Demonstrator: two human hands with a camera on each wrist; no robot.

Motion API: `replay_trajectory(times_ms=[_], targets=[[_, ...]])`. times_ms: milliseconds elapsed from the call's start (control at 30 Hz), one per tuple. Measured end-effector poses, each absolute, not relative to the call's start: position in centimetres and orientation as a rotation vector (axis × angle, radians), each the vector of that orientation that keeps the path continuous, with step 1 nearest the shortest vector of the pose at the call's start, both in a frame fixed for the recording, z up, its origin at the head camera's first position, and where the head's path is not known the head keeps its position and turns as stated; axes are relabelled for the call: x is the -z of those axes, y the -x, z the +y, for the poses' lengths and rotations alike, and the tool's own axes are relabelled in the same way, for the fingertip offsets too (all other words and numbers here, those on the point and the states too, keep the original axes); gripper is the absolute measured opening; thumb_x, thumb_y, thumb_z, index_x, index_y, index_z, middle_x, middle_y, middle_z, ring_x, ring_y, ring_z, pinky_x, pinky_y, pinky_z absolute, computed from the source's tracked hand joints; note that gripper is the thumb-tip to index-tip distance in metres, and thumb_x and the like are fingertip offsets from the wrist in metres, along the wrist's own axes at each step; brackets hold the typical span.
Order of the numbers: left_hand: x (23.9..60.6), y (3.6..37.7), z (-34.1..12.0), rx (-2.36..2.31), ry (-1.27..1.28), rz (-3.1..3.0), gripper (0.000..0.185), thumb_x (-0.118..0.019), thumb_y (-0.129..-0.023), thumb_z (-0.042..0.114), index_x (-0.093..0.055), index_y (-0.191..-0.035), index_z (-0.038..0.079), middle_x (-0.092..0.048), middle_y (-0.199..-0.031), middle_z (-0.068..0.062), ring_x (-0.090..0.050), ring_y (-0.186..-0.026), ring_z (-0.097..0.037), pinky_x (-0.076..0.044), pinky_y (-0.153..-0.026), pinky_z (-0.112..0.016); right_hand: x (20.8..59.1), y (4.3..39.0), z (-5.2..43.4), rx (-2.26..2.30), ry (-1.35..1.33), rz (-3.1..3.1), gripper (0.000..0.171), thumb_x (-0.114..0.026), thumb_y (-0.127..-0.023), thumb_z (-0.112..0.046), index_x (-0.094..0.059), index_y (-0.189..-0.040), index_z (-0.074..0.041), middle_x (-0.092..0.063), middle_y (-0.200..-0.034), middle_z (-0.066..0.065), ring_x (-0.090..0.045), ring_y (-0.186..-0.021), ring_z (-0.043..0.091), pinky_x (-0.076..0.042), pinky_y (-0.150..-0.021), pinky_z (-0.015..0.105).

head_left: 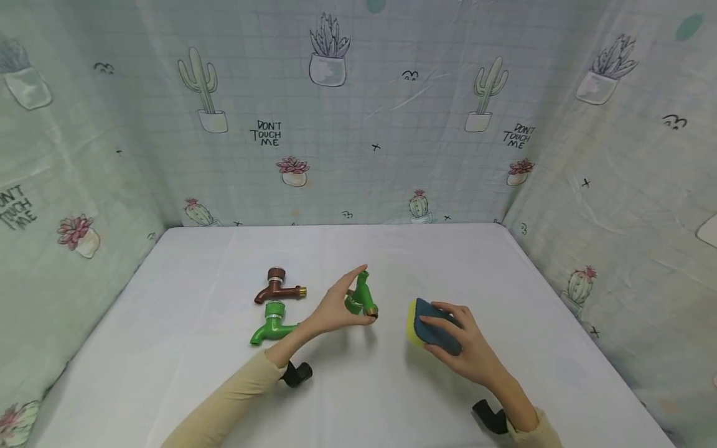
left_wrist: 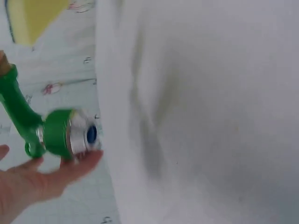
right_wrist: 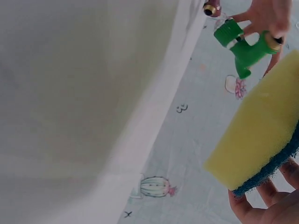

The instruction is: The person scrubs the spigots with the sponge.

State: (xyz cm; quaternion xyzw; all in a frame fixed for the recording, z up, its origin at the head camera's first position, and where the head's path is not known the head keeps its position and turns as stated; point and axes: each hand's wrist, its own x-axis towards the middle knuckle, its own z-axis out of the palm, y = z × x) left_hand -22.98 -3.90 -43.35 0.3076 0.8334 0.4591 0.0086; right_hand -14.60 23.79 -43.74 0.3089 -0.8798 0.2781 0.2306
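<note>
My left hand holds a green plastic tap off the white table, pinched between index finger and thumb. In the left wrist view the tap shows its silver ring and blue centre above my fingers. My right hand grips a yellow sponge with a dark blue scouring side, just right of the tap and close to the table. The right wrist view shows the sponge in my fingers, with the green tap beyond it.
A brown tap and a second green tap lie on the table left of my left hand. Cactus-print fabric walls close in the back and both sides.
</note>
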Motion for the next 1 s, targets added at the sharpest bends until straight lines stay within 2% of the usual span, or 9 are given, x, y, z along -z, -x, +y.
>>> replay_trajectory(times_ms=[100,167,267,333,400,500,633,800,1000], targets=[[42.9,23.1,-4.8,-1.705,-0.83,2.148,0.09,-0.074,-0.072,0.019,-0.017,-0.14,0.034,-0.018,-0.148,-0.006,-0.041,-0.12,-0.037,-0.047,-0.087,-0.045,43.4,14.9,23.3,-0.765,-0.864,-2.424,0.052,-0.076,-0.069,-0.02,-0.057,-0.117,-0.025,-0.044,-0.13,0.009,-0.036,-0.114,0.019,-0.044,-0.083,0.041],[42.7,23.1,-5.3,-1.82,-0.766,1.844,0.088,-0.068,-0.077,0.013,-0.012,-0.141,0.034,-0.01,-0.15,-0.005,-0.032,-0.126,-0.041,-0.046,-0.089,-0.049,43.1,15.1,22.8,-0.77,-0.878,-2.418,0.052,-0.076,-0.069,-0.02,-0.057,-0.117,-0.026,-0.043,-0.13,0.008,-0.036,-0.114,0.019,-0.045,-0.083,0.041],[42.6,23.1,-5.9,-1.929,-0.733,1.477,0.083,-0.058,-0.082,0.007,-0.005,-0.144,0.024,0.0,-0.151,-0.007,-0.017,-0.133,-0.04,-0.042,-0.092,-0.055,42.7,15.4,22.1,-0.78,-0.906,-2.394,0.052,-0.075,-0.069,-0.02,-0.057,-0.118,-0.025,-0.043,-0.131,0.009,-0.035,-0.114,0.018,-0.046,-0.082,0.041],[42.4,23.0,-6.1,-1.967,-0.721,1.313,0.078,-0.054,-0.084,0.008,-0.005,-0.144,0.018,0.001,-0.151,-0.011,-0.017,-0.133,-0.041,-0.037,-0.093,-0.06,42.5,15.6,21.6,-0.778,-0.929,-2.37,0.051,-0.075,-0.07,-0.021,-0.057,-0.118,-0.025,-0.043,-0.13,0.01,-0.035,-0.114,0.019,-0.046,-0.082,0.041],[42.3,22.8,-6.2,-1.993,-0.692,1.198,0.075,-0.055,-0.084,0.012,-0.009,-0.144,0.014,-0.005,-0.149,-0.015,-0.026,-0.129,-0.038,-0.036,-0.093,-0.063,42.4,15.8,21.3,-0.778,-0.947,-2.351,0.051,-0.075,-0.07,-0.021,-0.056,-0.118,-0.025,-0.043,-0.13,0.011,-0.035,-0.114,0.02,-0.046,-0.082,0.041],[42.2,22.6,-6.2,-2.007,-0.634,1.108,0.068,-0.056,-0.085,0.019,-0.018,-0.141,0.012,-0.024,-0.141,-0.014,-0.042,-0.119,-0.031,-0.037,-0.092,-0.062,42.3,15.9,20.8,-0.777,-0.975,-2.328,0.051,-0.074,-0.071,-0.022,-0.056,-0.118,-0.024,-0.042,-0.13,0.013,-0.035,-0.113,0.021,-0.045,-0.082,0.04],[42.0,22.0,-6.0,-2.012,-0.571,1.065,0.051,-0.049,-0.087,0.023,-0.029,-0.133,0.01,-0.04,-0.127,-0.009,-0.048,-0.113,-0.024,-0.037,-0.094,-0.059,42.1,16.1,20.2,-0.77,-1.001,-2.317,0.05,-0.073,-0.072,-0.023,-0.055,-0.119,-0.023,-0.042,-0.131,0.012,-0.036,-0.113,0.021,-0.044,-0.083,0.039],[41.6,21.2,-5.9,-2.023,-0.518,1.082,0.04,-0.04,-0.091,0.026,-0.032,-0.128,0.012,-0.044,-0.124,-0.008,-0.048,-0.113,-0.025,-0.035,-0.096,-0.059,41.8,16.3,19.8,-0.712,-0.978,-2.275,0.043,-0.068,-0.077,-0.033,-0.057,-0.118,-0.023,-0.043,-0.129,0.014,-0.037,-0.11,0.022,-0.043,-0.082,0.041],[41.7,20.4,-5.1,-1.968,-0.474,1.074,0.051,-0.032,-0.095,0.034,-0.02,-0.137,0.007,-0.038,-0.124,-0.013,-0.047,-0.113,-0.029,-0.036,-0.091,-0.063,41.2,16.5,19.2,-0.669,-0.912,-2.196,0.039,-0.053,-0.084,-0.046,-0.059,-0.116,-0.023,-0.046,-0.126,0.016,-0.039,-0.106,0.026,-0.043,-0.079,0.045]])
